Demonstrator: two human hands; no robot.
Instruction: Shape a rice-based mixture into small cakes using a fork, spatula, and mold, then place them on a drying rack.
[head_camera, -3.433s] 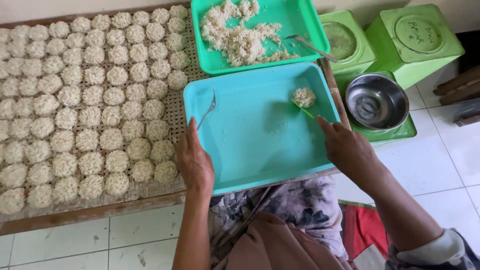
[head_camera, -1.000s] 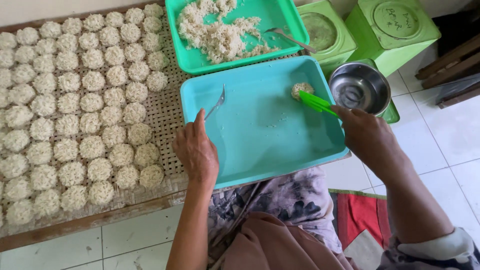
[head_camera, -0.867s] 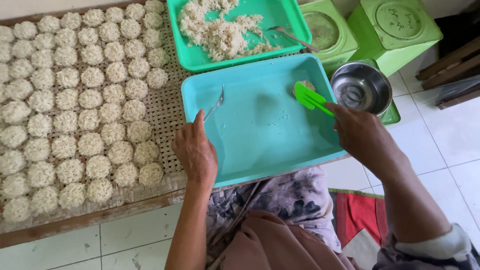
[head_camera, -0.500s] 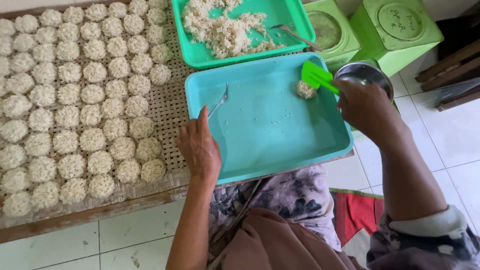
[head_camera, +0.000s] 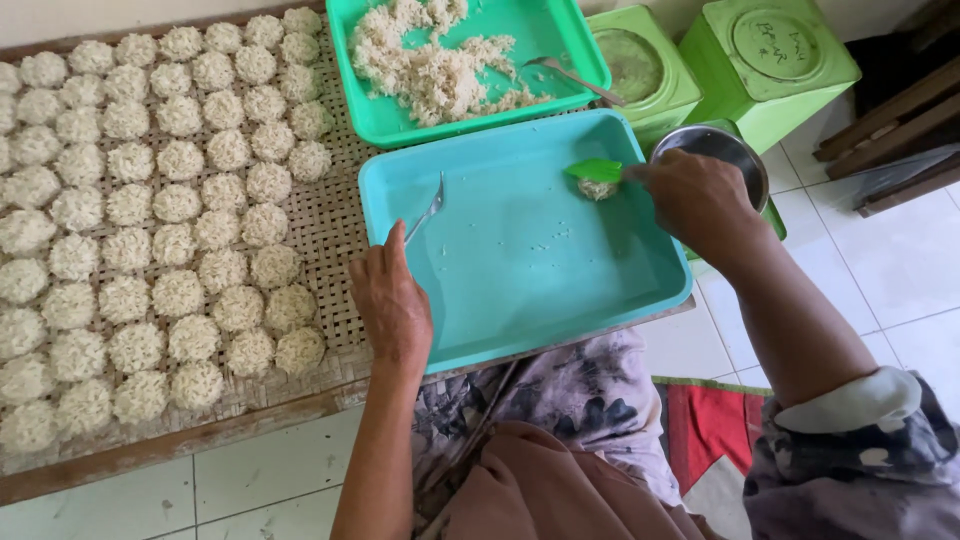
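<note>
My right hand (head_camera: 700, 200) grips a green flat spatula (head_camera: 595, 169) at the far right of a light blue tray (head_camera: 520, 260), its blade over a small rice clump (head_camera: 597, 189). My left hand (head_camera: 392, 300) rests on the tray's near left rim and holds a metal fork (head_camera: 426, 212) whose tines point into the tray. Loose rice grains lie scattered on the tray floor.
A woven bamboo mat (head_camera: 330, 215) on the left carries several rows of round rice cakes (head_camera: 180, 200). Behind, a green tray (head_camera: 560, 40) holds a rice heap (head_camera: 430, 60) and a spoon (head_camera: 575, 75). A steel bowl (head_camera: 715, 150) and two green tins (head_camera: 770, 60) stand right.
My right hand picked up the green spatula, lifted it past the tray's far right corner, then brought it back down onto the small rice clump. My left hand stayed put.
</note>
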